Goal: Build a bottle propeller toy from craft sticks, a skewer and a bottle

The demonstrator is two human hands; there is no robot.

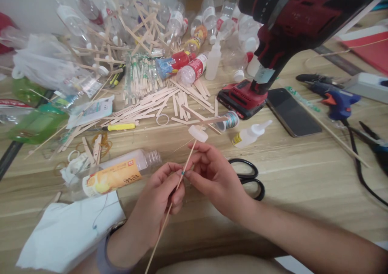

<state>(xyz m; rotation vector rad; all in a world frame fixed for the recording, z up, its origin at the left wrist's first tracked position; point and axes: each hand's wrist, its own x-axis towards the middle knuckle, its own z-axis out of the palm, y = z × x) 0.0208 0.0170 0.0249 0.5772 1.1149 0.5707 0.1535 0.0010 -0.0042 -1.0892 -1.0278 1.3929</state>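
A thin wooden stick (161,230) slants up from the bottom edge between my hands. My left hand (162,197) is closed round its middle. My right hand (214,177) pinches at a small blue-green wrap (183,173) on the stick, thumb and index finger beside it. At the stick's upper end sits a white rounded piece (198,134), with a flat wooden strip (209,121) lying across just above it. Black-handled scissors (253,181) lie partly hidden behind my right hand. A clear bottle with an orange label (117,173) lies left of my left hand.
A red and black power drill (273,35) stands at the upper right, near a phone (292,112) and a blue glue gun (339,100). A glue bottle (250,135) and thread spool (228,121) lie beyond my hands. Craft sticks (148,104) and plastic bottles fill the back.
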